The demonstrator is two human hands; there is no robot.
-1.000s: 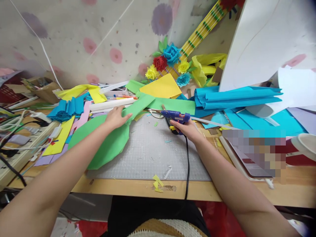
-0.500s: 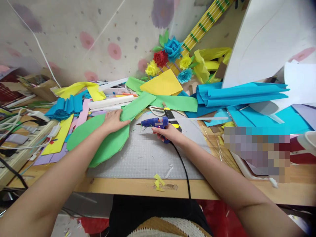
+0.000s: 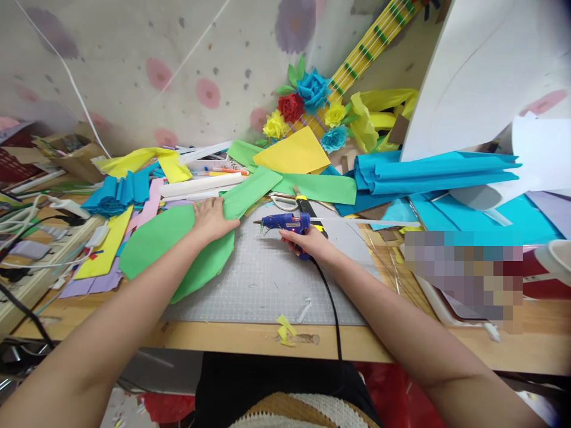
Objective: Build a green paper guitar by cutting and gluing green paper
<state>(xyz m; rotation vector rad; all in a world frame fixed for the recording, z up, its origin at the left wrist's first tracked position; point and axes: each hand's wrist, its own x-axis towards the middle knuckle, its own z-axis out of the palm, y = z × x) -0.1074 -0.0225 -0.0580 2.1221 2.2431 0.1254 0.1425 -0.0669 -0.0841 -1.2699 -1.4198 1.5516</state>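
My left hand lies flat, fingers apart, on a large green ukulele-shaped cutout with a rounded body and a straight neck pointing up and right. To its right, my right hand is wrapped around the grip of a blue hot glue gun. Its nozzle points left, toward the cutout's edge but apart from it, with strings of glue hanging below. A long white glue stick sticks out of the gun's back. Behind the gun lies a black and yellow utility knife.
Under the work is a grey cutting mat with small scraps. Blue crepe paper lies at the right, beside a white board. A decorated yellow guitar leans on the wall. A power strip with cables stands left; the gun's black cord runs downward.
The glue gun in my right hand has shifted slightly right, away from the green cutout. My left hand has slid a little right on the cutout.
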